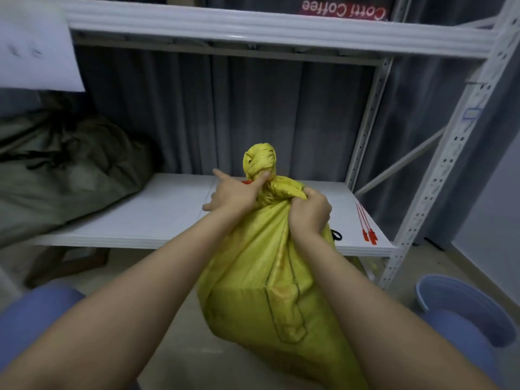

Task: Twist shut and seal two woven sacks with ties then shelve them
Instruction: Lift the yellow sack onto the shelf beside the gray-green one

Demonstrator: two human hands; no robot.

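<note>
Sack point(261, 277) is sitting low in front of the shelf point(157, 218), centre of view, apparently on the floor. Its top is wrung into a tight neck w/ a knob of yellow weave sticking up above.

R hand point(309, 211) is clenching the bunched fabric just under the twist, on the right side. It's prob. stopping the twist from unwinding and keeping the sack upright while the other hand works.

L hand point(233, 192) is sitting on the left of the neck, thumb pressing into the twist, index finger pointing out far left, one more finger showing low. The rest are hiding behind the back of the hand, so can't tell if it's grasping anything. A bit of red, likely a tie point(247, 182), is peeking out just beyond that hand, against the neck. So sealing looks under way, not done.

Spare ties point(365, 226) are lying on the shelf's near right corner, prob. parked there for easy reach. Green bag point(64, 175) is lying on the shelf's left; can't tell if it's sealed. Bucket point(464, 308) is standing on the floor, near right.
</note>
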